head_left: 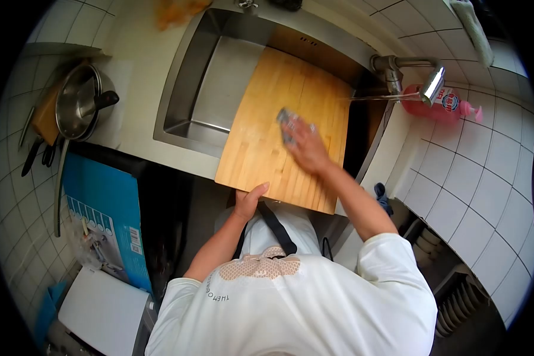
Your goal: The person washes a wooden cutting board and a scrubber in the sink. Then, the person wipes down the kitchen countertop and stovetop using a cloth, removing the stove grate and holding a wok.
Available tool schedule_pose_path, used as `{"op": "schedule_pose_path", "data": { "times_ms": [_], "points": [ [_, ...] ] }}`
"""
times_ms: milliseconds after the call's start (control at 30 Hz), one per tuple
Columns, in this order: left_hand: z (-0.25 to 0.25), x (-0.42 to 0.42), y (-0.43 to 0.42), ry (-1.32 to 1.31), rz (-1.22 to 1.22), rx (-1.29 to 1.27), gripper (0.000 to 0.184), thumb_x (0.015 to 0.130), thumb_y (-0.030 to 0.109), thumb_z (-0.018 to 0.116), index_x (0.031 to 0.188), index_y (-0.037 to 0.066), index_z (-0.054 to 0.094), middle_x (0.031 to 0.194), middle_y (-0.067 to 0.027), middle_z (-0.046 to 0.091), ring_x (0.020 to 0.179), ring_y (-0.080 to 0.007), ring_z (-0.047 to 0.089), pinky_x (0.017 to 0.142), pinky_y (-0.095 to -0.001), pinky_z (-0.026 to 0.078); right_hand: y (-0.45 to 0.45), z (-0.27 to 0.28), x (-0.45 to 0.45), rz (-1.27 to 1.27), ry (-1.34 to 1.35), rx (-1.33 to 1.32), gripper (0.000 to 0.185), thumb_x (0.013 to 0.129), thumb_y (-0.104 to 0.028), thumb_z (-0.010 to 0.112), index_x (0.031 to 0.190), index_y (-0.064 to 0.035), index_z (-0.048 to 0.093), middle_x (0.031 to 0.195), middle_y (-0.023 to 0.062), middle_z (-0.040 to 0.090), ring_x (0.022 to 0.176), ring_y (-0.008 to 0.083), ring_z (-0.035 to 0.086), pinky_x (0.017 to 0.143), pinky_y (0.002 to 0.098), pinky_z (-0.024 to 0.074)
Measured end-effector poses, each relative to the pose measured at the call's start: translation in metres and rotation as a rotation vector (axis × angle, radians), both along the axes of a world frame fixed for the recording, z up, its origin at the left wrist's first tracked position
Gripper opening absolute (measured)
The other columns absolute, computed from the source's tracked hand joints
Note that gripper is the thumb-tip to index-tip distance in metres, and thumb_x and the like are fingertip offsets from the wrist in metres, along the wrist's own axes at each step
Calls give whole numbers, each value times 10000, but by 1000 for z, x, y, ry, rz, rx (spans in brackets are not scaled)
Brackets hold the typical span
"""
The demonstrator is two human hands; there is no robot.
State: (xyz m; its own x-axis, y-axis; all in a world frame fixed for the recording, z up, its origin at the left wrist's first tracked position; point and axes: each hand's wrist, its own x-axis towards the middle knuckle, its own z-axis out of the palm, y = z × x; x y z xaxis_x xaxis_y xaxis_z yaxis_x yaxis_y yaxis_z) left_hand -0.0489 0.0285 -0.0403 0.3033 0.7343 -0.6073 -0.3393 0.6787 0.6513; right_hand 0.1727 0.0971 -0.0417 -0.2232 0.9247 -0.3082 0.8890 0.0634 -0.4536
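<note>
- Cutting board: lies partly over the sink, near edge beyond the front rim.
- Left hand: clamped on that edge, thumb on top.
- Right hand: closed over a grey scrubber, against the board.
- Step, as judged: scrubbing; another stroke calls for a steady left-hand hold.

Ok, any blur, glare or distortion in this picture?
Head view: the right hand and the small grey item under its fingers look blurred; head view: an orange item at the top is too smeared to identify; head view: the curved chrome tap carries bright glints; head view: the wide lens bows the stainless-steel sink, and the corners go black.
</note>
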Motion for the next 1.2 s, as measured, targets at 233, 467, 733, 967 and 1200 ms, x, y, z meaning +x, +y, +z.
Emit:
{"op": "schedule_pose_path", "data": {
  "times_ms": [233, 467, 733, 967, 1200],
  "points": [
    [0, -1, 4, 36, -57, 98, 413, 770, 11, 549, 1173, -12, 460, 1077, -72, 543, 966, -151, 532, 811, -254, 442, 45, 15, -69, 177, 142, 31, 444, 888, -332, 412, 1314, -207, 401, 1409, 65, 302, 1304, 283, 250, 1058, 498, 161],
    [10, -2, 9, 96, -93, 119, 412, 764, 39, 601, 1154, -6, 478, 1077, -66, 542, 967, -154, 522, 833, -274, 424, 81, -32, -52, 29, 90, 126, 446, 873, -339, 409, 1299, -208, 422, 1393, 61, 334, 1287, 295, 273, 1024, 476, 218],
    [-2, 0, 9, 159, -35, 282, 474, 738, 41, 658, 1165, -8, 457, 1090, -72, 533, 967, -156, 521, 832, -276, 434, 28, 33, -94, 338, 230, -27, 470, 857, -290, 463, 1319, -236, 397, 1429, 61, 269, 1319, 286, 225, 1067, 501, 117],
    [10, 0, 8, 110, -74, 87, 342, 767, 34, 604, 1092, -1, 507, 994, -44, 562, 852, -127, 539, 739, -236, 442, 47, -39, 6, -182, -35, 73, 453, 897, -363, 401, 1326, -220, 379, 1416, 72, 289, 1317, 273, 227, 1057, 455, 176],
    [2, -3, 5, 37, -43, 9, 301, 765, 25, 618, 1053, -23, 546, 1005, -60, 577, 902, -154, 544, 792, -267, 444, -53, 14, 30, -335, -117, -123, 484, 895, -381, 404, 1342, -200, 352, 1422, 96, 264, 1327, 302, 194, 1055, 474, 179]
  ]
}}
